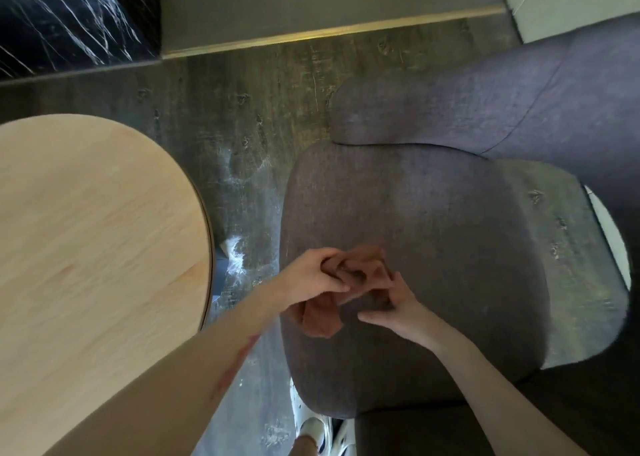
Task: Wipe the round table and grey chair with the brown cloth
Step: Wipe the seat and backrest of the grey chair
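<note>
The brown cloth (360, 268) is bunched above the seat of the grey chair (433, 220), with one end hanging down near the seat's left side. My left hand (311, 273) grips the cloth's upper left part. My right hand (398, 306) pinches its right edge from below. Both hands are over the front half of the seat cushion. The round light-wood table (86, 230) stands to the left, apart from the chair, with a strip of floor between them.
Dark worn floor (242, 126) runs between table and chair. A black marble panel (69, 15) and a grey wall base stand at the back. The chair's backrest (485, 109) curves at upper right. My white shoe (322, 431) shows below the seat's front edge.
</note>
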